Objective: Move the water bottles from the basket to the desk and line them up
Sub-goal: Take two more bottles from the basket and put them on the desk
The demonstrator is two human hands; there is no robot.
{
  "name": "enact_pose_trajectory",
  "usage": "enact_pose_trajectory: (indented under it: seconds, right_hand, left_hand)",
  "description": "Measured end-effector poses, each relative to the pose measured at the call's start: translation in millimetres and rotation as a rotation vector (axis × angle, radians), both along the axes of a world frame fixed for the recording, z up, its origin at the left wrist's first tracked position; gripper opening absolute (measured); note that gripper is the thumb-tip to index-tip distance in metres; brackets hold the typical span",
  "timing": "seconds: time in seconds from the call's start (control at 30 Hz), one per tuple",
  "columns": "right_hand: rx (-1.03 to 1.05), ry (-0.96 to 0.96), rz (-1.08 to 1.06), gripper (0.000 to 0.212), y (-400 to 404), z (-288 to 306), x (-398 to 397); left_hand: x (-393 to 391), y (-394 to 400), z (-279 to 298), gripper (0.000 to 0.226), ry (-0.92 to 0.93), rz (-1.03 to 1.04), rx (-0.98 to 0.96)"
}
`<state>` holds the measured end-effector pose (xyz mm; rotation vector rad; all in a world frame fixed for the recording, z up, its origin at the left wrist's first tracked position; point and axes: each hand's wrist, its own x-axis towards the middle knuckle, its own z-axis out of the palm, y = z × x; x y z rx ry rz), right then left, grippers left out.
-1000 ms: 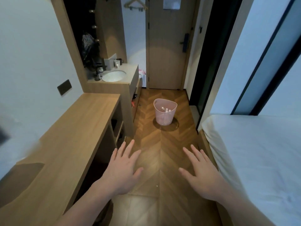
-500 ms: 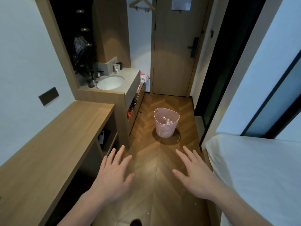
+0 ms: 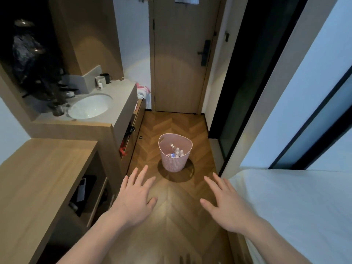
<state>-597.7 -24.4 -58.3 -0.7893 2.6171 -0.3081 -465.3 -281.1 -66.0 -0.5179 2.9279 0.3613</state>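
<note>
**Reaching toward the basket on the floor**

Both hands are stretching forward, palms down, over the herringbone wooden floor (image 3: pixel 177 212). The left hand (image 3: pixel 136 199) is holding nothing, its fingers straight and spread; the right hand (image 3: pixel 226 204) is likewise empty with fingers fanned apart. The pink ribbed plastic basket (image 3: pixel 174 162) is standing upright on the floor ahead of them, near but not touching either hand. Inside it, several clear plastic water bottles with white caps (image 3: pixel 177 151) are lying jumbled; their exact number is too small to tell. The long light-wood desk (image 3: pixel 43 168) is running along the left, beside the left arm.

To do this step well, I judge the person should be bending close over the rim, gripping one bottle by its body, not its cap, and lifting straight up so the light basket is not tipping.
</note>
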Motion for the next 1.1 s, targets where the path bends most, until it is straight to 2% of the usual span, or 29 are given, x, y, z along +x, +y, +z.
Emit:
enact_pose_trajectory:
  seconds: [0.27,0.63,0.77,1.1]
  right_hand:
    - [-0.028,-0.07,-0.068,0.078,-27,-30,-126]
    - [0.022,-0.218,0.03,0.078,-85,-60,-354]
    - [0.046,-0.227,0.098,0.075,-112,-64,-427]
    - [0.027,-0.264,0.179,0.07,-209,-101,-562]
  left_hand:
    - [-141,-36,-14,0.067,-0.018,-0.062,0.016]
    - [-347,-86,-57,0.067,-0.093,0.107,0.059]
    - [-387,-91,-70,0.068,-0.115,0.14,0.053]
    - [-496,-158,-111,0.065,-0.168,0.224,0.248]
